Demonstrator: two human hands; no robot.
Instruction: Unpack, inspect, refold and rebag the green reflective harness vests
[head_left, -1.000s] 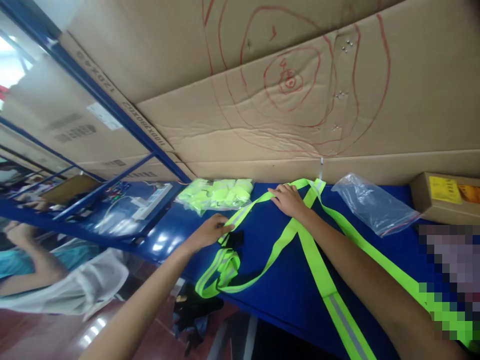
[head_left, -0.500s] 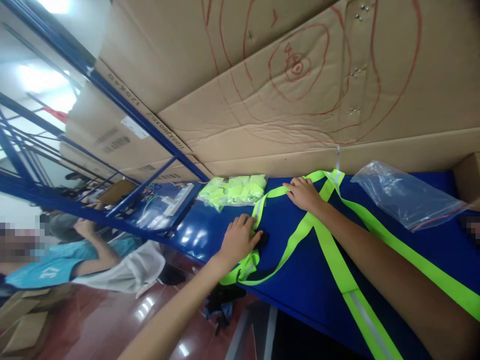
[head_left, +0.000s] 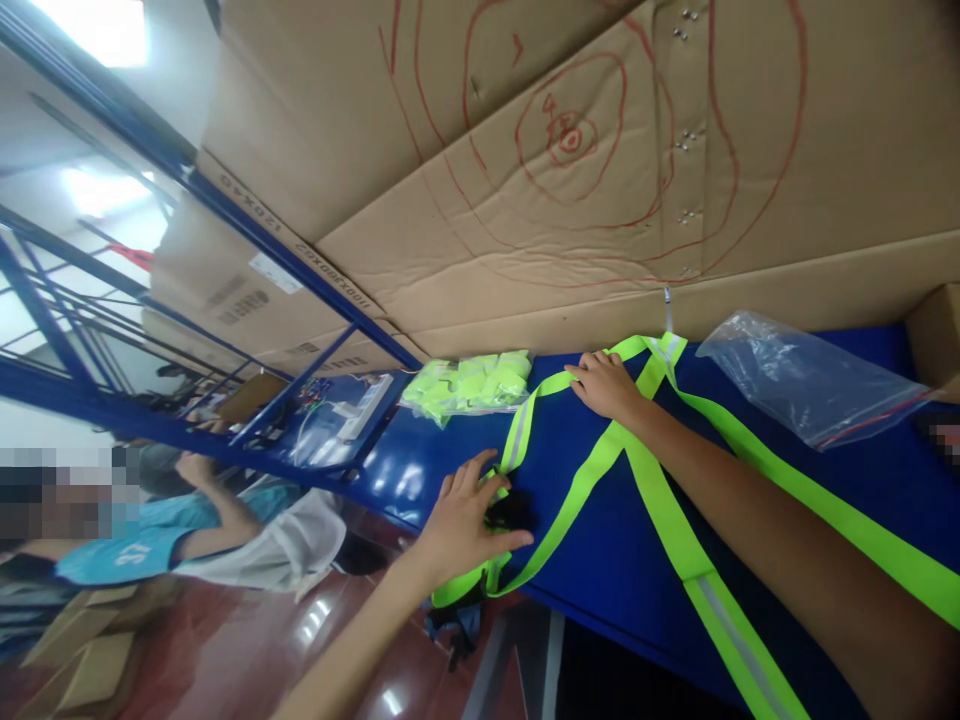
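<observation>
A fluorescent yellow-green reflective vest (head_left: 667, 500), made of straps with grey bands, lies spread over the blue table (head_left: 559, 530). My right hand (head_left: 606, 388) rests on its upper strap, fingers bent together over the band; the fingertips' underside is hidden. At the left side of the vest, my left hand (head_left: 466, 520) hovers with fingers and thumb spread around a black piece (head_left: 511, 510), perhaps a buckle, too dark to make out. Bunched straps beneath that hand hang at the table's edge.
A clear bag of folded yellow-green straps (head_left: 472, 385) lies behind my left hand. To the right is a clear plastic bag (head_left: 810, 380). Cardboard (head_left: 480, 230) with red rings stands behind the table. A blue metal frame (head_left: 300, 270) and a seated person (head_left: 150, 535) are left.
My left hand has opened, its fingers and thumb spreading away from the strap and dark piece, and has come slightly nearer. My right hand stays on the upper strap. The view has shifted slightly.
</observation>
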